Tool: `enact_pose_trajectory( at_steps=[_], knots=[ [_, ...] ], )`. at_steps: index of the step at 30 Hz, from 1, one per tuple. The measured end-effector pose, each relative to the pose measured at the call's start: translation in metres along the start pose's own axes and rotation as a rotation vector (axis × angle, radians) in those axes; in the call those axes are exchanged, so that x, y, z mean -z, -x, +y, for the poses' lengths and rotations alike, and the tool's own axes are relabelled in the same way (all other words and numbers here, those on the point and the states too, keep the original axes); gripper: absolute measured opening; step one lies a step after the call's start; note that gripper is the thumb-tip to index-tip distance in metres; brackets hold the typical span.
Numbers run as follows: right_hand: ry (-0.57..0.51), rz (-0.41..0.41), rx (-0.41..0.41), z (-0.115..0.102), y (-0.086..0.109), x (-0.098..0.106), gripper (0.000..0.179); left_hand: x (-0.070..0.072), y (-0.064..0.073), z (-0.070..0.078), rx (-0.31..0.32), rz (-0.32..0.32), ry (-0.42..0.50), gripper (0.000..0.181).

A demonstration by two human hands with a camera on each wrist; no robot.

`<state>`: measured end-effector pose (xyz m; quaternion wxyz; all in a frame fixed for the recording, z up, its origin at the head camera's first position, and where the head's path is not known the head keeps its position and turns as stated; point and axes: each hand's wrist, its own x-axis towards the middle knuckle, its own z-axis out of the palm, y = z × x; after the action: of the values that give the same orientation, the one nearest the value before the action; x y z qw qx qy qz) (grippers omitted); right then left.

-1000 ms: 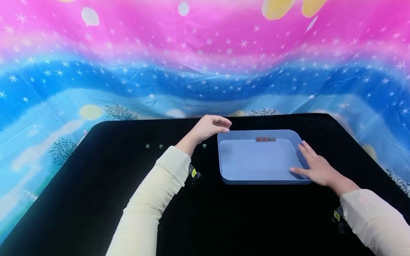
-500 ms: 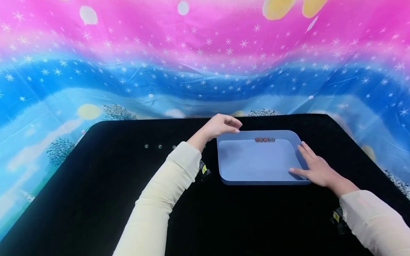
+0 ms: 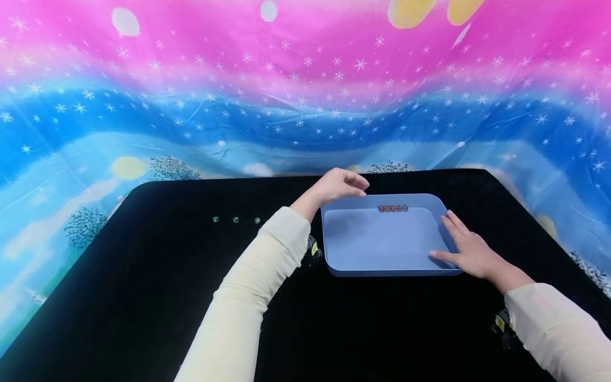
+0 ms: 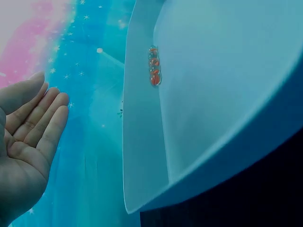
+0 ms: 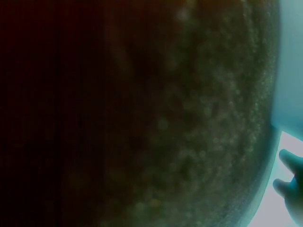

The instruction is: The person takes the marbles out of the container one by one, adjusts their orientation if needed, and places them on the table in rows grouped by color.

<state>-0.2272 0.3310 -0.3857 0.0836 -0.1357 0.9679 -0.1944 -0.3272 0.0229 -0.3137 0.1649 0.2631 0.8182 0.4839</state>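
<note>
My left hand (image 3: pixel 340 185) hovers above the far left corner of a blue tray (image 3: pixel 382 244). Its fingers curve gently, and in the left wrist view the palm side of the hand (image 4: pixel 35 137) shows nothing held. My right hand (image 3: pixel 470 249) touches the tray's right side, fingers fairly straight and spread, with the thumb over the near right corner. A short row of glass marbles (image 3: pixel 393 208), orange and clear, lies along the tray's far wall. To the left, greenish marbles (image 3: pixel 236 219) sit spaced apart on the black table. The right wrist view is mostly dark and blurred.
The black table (image 3: pixel 143 286) reaches back to a colourful hanging cloth (image 3: pixel 305 95) in pink and blue. The left forearm crosses the table just left of the tray and covers part of the line of loose marbles.
My left hand has moved right, from beside the tray's far left corner to over its far edge. One loose marble is now hidden by the arm, another uncovered. The right hand stays put.
</note>
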Motion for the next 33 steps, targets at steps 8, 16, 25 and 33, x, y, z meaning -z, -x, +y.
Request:
enact_pose_trajectory(
  at_steps=[8,16,25,33],
  knots=[
    [-0.001,-0.005,0.004,0.001,-0.001,-0.001,0.094,-0.010,-0.007,0.005,-0.002,0.011,-0.001,0.021],
    [-0.008,0.005,0.003,0.000,0.000,-0.002,0.094,-0.016,-0.017,0.007,-0.017,0.015,-0.005,0.022],
    [-0.005,0.016,0.000,0.000,0.001,-0.004,0.094,-0.028,-0.029,-0.001,-0.064,0.060,-0.035,0.021],
    [0.000,0.015,0.004,0.002,0.001,-0.003,0.093,-0.039,-0.040,-0.007,-0.065,0.111,-0.058,0.017]
  ],
)
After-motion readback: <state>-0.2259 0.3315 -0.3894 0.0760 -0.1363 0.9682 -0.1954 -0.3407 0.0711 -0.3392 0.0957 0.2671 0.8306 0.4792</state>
